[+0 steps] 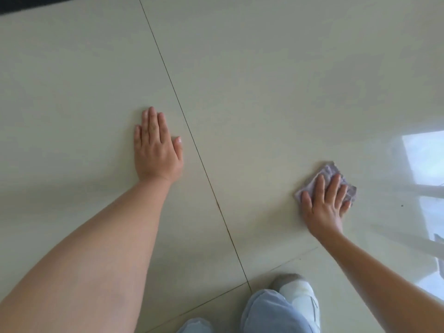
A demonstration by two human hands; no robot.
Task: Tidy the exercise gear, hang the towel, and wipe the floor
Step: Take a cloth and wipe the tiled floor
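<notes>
A small grey-purple cloth lies flat on the pale tiled floor at the right. My right hand presses down on it with fingers spread, covering its near part. My left hand rests palm-down on the floor at the left, fingers together, holding nothing. A dark grout line runs diagonally between the two hands.
My knee in light blue jeans and a white shoe are at the bottom edge. A bright window reflection shines on the floor at the far right. A dark mat edge shows at the top left corner.
</notes>
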